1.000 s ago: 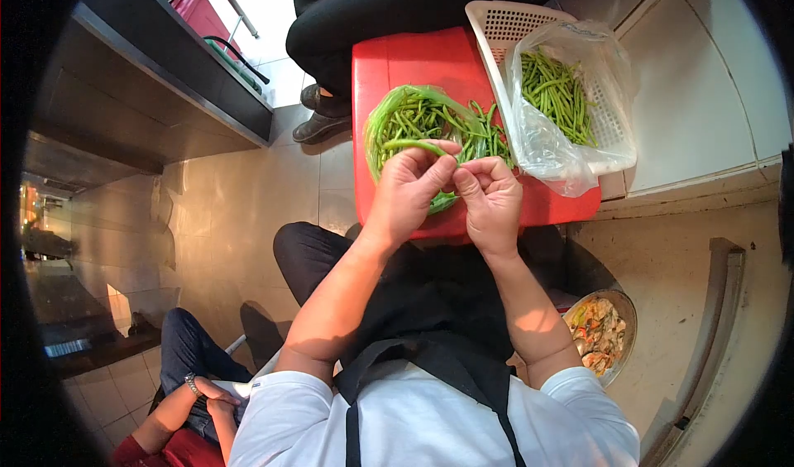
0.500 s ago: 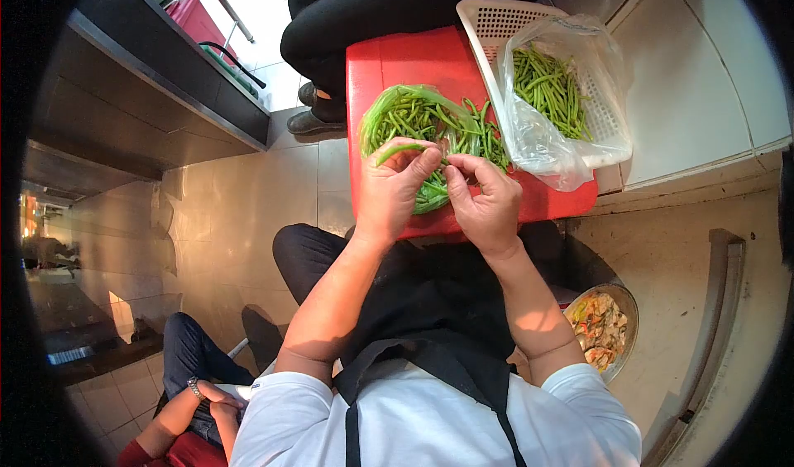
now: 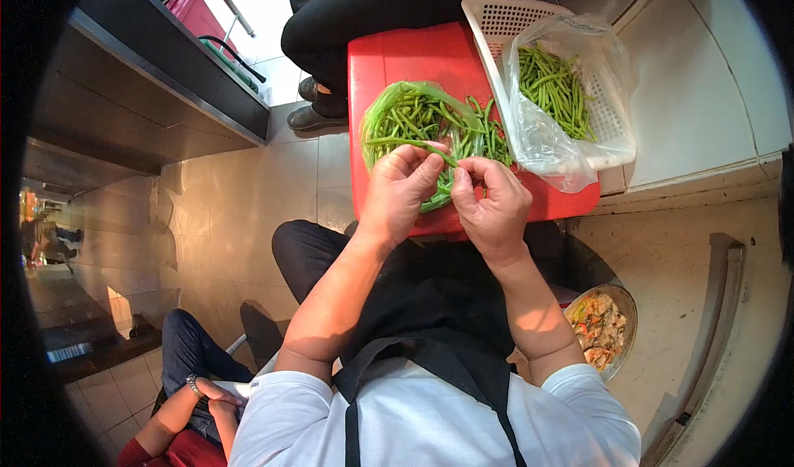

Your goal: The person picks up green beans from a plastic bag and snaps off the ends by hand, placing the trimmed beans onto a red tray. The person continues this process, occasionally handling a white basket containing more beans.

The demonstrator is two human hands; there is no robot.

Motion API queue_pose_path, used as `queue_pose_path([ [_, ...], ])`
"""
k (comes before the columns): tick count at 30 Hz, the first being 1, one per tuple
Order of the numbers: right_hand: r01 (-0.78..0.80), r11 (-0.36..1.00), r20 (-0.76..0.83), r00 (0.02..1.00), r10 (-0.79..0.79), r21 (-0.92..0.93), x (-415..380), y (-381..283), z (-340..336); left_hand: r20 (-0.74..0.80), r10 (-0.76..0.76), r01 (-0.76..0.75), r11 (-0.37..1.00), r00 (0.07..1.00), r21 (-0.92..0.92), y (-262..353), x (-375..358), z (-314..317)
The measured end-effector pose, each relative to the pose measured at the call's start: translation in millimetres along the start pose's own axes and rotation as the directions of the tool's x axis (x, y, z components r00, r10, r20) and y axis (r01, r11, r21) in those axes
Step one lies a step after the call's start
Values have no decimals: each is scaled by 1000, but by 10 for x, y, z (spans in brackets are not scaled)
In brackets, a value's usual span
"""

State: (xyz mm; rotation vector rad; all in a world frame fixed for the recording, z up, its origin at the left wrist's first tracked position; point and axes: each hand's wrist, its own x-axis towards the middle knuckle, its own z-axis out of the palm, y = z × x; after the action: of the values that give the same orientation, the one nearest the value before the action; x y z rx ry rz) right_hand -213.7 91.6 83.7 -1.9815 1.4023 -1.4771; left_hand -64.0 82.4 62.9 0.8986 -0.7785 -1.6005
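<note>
A green bean (image 3: 438, 151) runs between my two hands above the red stool. My left hand (image 3: 397, 194) pinches it along its length between thumb and fingers. The thumb and forefinger of my right hand (image 3: 496, 206) close at its right end. Just beyond my fingers lies an open green plastic bag (image 3: 376, 128) full of green beans, some partly hidden by my hands. Loose beans (image 3: 494, 136) lie at the bag's right side. To the upper right, a white perforated basket (image 3: 504, 22) holds a clear plastic bag (image 3: 571, 159) with more beans (image 3: 552, 95) inside.
The red stool (image 3: 385, 57) stands before my knees. Across it sits another person in dark trousers (image 3: 380, 12); a second person (image 3: 178, 409) sits at lower left. A metal bowl (image 3: 633, 335) of cut food is by my right elbow. A tiled ledge (image 3: 695, 95) borders the right.
Both hands have shifted slightly; my right hand has moved a little right and down. The bean now lies straighter, with more of it showing between my fingers.
</note>
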Motion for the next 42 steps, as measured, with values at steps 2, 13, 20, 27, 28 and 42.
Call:
queue_pose_path([
  [2,-8,1000,15,1000,8,-7,21,-27,-8,-6,63,-62,995,998,80,6,-4,27],
  [13,-142,983,24,990,140,114,20,39,16,22,229,-230,970,973,77,-118,15,166],
  [20,-397,736,109,907,407,549,-87,186,93,33,20,-17,995,999,-100,-136,-11,199],
  [27,-136,975,287,954,81,178,-256,257,-119,112,-254,277,885,961,-374,54,-106,1],
  [28,-36,993,320,947,-3,116,-316,269,-145,86,-266,278,876,960,-394,110,-109,-33],
  [42,-51,998,52,997,52,-27,-207,168,-293,27,133,-93,522,991,848,321,-246,-88],
])
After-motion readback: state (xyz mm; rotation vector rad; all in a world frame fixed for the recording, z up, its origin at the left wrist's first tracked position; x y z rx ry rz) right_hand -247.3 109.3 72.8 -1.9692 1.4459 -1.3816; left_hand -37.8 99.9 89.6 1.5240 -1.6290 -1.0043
